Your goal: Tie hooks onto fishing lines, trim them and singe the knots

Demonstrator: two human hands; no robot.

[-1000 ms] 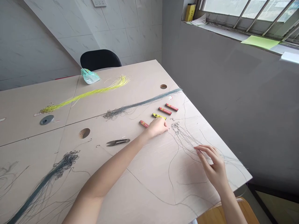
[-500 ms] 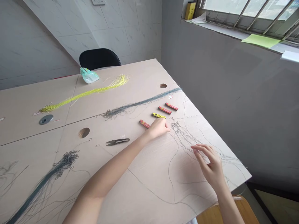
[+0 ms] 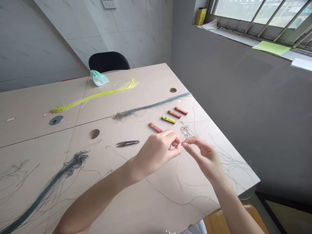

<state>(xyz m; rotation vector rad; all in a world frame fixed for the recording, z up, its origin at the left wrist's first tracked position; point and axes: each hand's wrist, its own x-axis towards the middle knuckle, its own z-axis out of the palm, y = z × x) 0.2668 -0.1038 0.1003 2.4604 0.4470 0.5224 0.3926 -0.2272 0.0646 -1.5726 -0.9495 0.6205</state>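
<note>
My left hand (image 3: 158,151) is closed in a pinch, its fingertips meeting those of my right hand (image 3: 203,154), which pinches too. What lies between the fingertips is too small to make out; a thin line hangs below them. Just beyond the fingers rests a small cluster of hooks (image 3: 185,130) with fine lines running toward the table's right edge. Beside it lie a yellow lighter-like stick (image 3: 168,119) and several red ones, the closest being a red stick (image 3: 155,127). Small black thread snips (image 3: 127,143) lie left of my left hand.
A dark bundle of hooked lines (image 3: 52,185) crosses the left front. Farther back are a grey-blue bundle (image 3: 153,105), a yellow bundle (image 3: 97,95), a grey disc (image 3: 56,120) and a plastic bag (image 3: 99,78). The table (image 3: 136,208) has two round holes.
My left hand has drawn back from beside the sticks toward me, and my right hand has moved left to meet it. The view has shifted slightly.
</note>
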